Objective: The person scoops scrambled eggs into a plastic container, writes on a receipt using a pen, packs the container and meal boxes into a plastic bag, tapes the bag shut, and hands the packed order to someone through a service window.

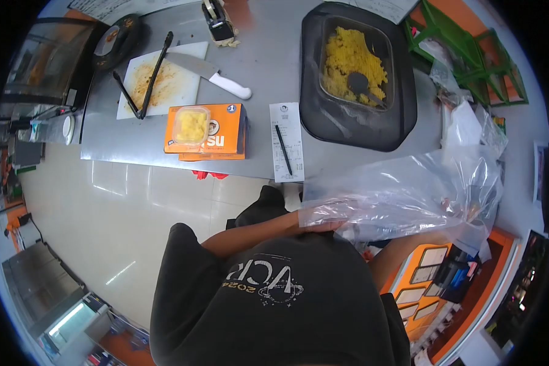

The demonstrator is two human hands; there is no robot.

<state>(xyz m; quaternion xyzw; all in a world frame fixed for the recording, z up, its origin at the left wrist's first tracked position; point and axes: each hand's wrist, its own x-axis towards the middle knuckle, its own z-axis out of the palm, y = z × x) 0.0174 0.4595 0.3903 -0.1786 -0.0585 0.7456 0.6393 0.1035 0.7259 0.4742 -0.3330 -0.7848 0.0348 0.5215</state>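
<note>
A large clear plastic bag stretches across in front of my body, at the near right side of the counter. My left hand is inside or behind the bag's left end; the creased, shiny plastic blurs its fingers. At the bag's right end, my right hand grips the plastic, which gathers into folds around it. Beyond the bag is a receipt with a black pen lying on it. Left of that, a small clear tub of yellow food rests on orange boxes.
A knife and black tongs lie on a stained white cutting board. A black-rimmed container holds yellow rice and a dark spoon. A tape dispenser stands behind; green racks are at right.
</note>
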